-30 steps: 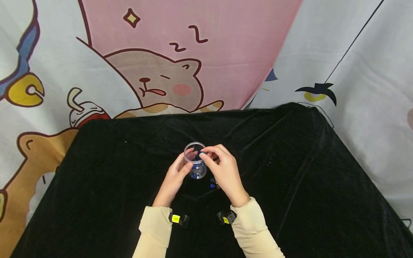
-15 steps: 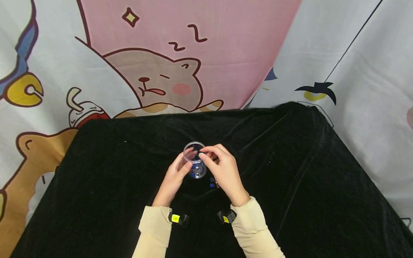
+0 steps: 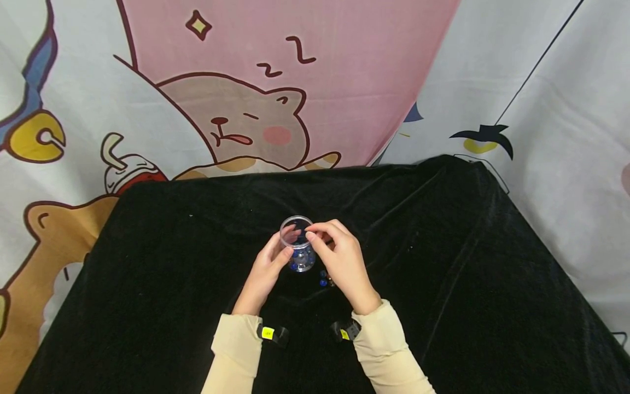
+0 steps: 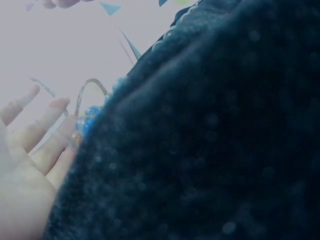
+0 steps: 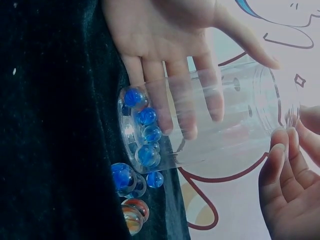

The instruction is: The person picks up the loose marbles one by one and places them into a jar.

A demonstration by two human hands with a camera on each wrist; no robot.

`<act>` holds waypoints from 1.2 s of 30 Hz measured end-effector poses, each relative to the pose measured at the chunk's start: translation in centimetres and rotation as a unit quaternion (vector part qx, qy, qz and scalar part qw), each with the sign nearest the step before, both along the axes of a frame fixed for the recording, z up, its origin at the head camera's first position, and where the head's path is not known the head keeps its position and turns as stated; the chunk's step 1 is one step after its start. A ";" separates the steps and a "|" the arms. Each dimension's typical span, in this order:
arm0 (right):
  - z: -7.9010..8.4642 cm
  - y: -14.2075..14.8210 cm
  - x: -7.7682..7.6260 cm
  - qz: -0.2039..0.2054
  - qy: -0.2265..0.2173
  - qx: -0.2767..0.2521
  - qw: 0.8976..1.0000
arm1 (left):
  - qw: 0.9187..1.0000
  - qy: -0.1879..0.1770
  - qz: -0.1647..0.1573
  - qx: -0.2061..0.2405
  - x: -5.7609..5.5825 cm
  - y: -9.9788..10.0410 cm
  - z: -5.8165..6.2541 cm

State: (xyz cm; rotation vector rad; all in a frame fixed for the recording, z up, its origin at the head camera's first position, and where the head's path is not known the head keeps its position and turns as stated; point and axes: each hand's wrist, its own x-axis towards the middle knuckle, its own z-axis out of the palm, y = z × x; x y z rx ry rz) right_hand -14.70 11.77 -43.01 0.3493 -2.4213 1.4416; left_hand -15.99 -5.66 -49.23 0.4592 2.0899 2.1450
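Grips the clear jar [image 5: 240,135] with the left hand [image 3: 263,275], thumb laid high on the side toward the worktop's [image 3: 172,273] near edge, fingers spread along the far side and visible through the clear wall in the right wrist view. Holds the jar roughly upright, about midway between the worktop's left and right edges and well apart from the far edge. Has several blue marbles [image 5: 147,117] gathered inside at the bottom. Rests the right hand [image 3: 343,264] at the right side of the jar's rim, knuckles uppermost, index finger and thumb bent toward each other with fingertips right at the rim. Cannot tell, with the fingertips so crowded there, between pinching a small thing, pinching the rim and merely touching. Slants both forearms inward from the near side in cream sleeves [image 3: 236,353], wrists well apart and hands converging on the jar. Wears black devices [image 3: 280,336] with yellow labels at the inner sides of the wrists. Has loose marbles [image 5: 123,177], blue and orange-brown, on the black cloth just beside the jar, toward the right and near edges, close by the right hand. Faces a printed curtain [image 3: 172,33] beyond the far edge.
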 end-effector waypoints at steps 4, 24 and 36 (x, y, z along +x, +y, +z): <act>0.0 0.2 -0.1 -0.003 -0.004 -0.006 1.000 | 1.000 -0.011 0.000 -0.001 0.2 0.0 0.6; -0.1 1.9 -0.7 0.006 -0.053 0.003 0.999 | 1.000 -0.008 -0.006 0.003 0.9 0.2 2.5; -1.0 2.3 -0.9 0.003 -0.074 0.096 0.993 | 1.000 -0.008 -0.001 -0.004 0.5 0.1 1.2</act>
